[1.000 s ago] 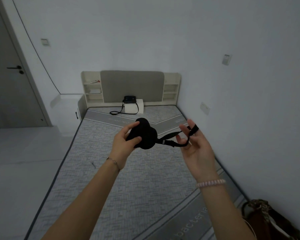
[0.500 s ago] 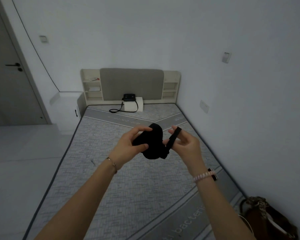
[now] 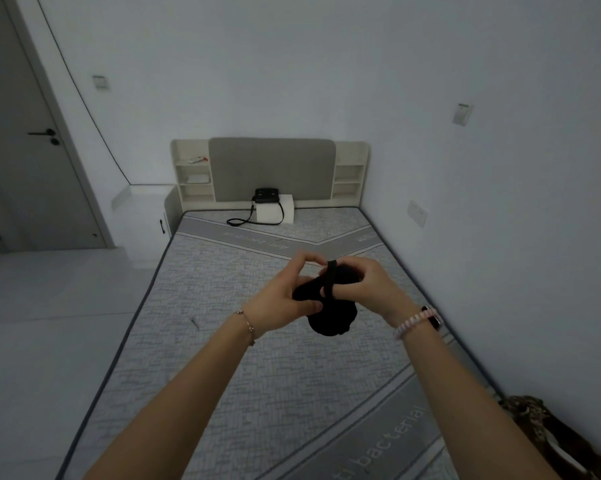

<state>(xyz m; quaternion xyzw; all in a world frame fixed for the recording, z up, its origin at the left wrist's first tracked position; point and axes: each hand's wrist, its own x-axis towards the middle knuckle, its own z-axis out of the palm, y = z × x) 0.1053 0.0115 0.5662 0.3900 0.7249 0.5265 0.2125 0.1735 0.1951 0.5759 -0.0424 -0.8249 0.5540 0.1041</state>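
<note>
A soft black padded item (image 3: 332, 315) with a black strap (image 3: 330, 282) hangs in the air above the bare grey mattress (image 3: 222, 341). My left hand (image 3: 285, 299) grips its left side, thumb below and fingers curled over the top. My right hand (image 3: 368, 289) holds the right side, with the strap looped over its fingers and lying across the folded item. Both hands meet over it, and part of the item is hidden behind them.
At the bed's head a small black bag (image 3: 267, 196) with a long strap leans on a white box (image 3: 274, 213) below the grey headboard (image 3: 272, 168). A white nightstand (image 3: 146, 216) and grey door (image 3: 32, 150) are left. A brown patterned bag (image 3: 555, 441) lies at lower right.
The strap was stretched out to the right in my right hand; now my right hand has come in to the left hand and the strap is wrapped over the folded black item.
</note>
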